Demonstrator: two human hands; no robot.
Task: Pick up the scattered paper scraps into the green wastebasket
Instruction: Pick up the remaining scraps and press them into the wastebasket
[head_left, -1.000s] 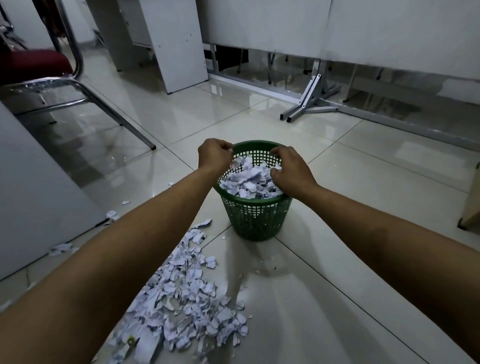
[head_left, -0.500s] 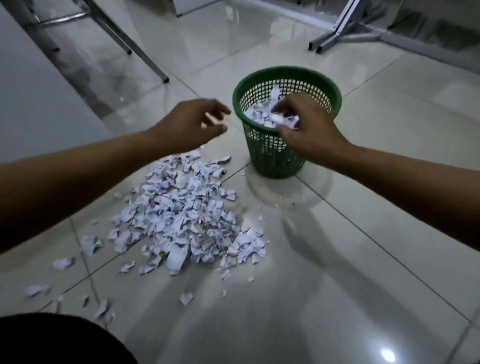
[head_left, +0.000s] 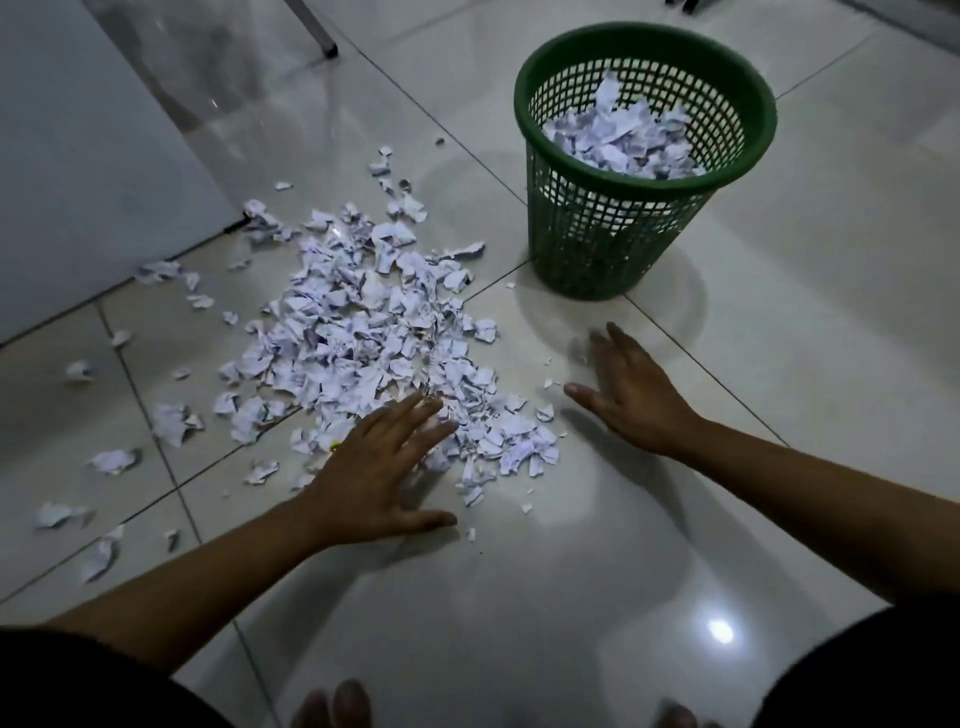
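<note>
Here, taken item by item:

Wastebasket: the green wastebasket (head_left: 618, 244) is round, tapered plastic with a lattice wall and a smooth solid rim; it stands upright on the floor, up and to the right of the pile.
Contents: crumpled white paper fills it close to the rim.
Paper scraps: the paper scraps (head_left: 363, 343) are torn, creased white bits with faint print, heaped in a loose irregular mound to the left of the basket's foot, with strays thinning out toward the left.
Floor: the floor (head_left: 753, 415) is glossy pale tile with dark grout lines, reflecting a lamp near the lower right.
Left hand: the left hand (head_left: 371, 480) lies palm down with its fingers straight and spread, thumb out to the right; it holds nothing. Its fingertips (head_left: 415, 405) rest on the near edge of the pile.
Right hand: the right hand (head_left: 636, 397) is flat and spread, slightly blurred, gripping nothing. It sits just right of the pile, over bare tile, with only tiny crumbs near its thumb.
Panel: a smooth grey panel (head_left: 93, 156) stands upper left, a few scraps along its base.
Below: dark clothed knees and bare toes (head_left: 337, 706) at the bottom edge.
</note>
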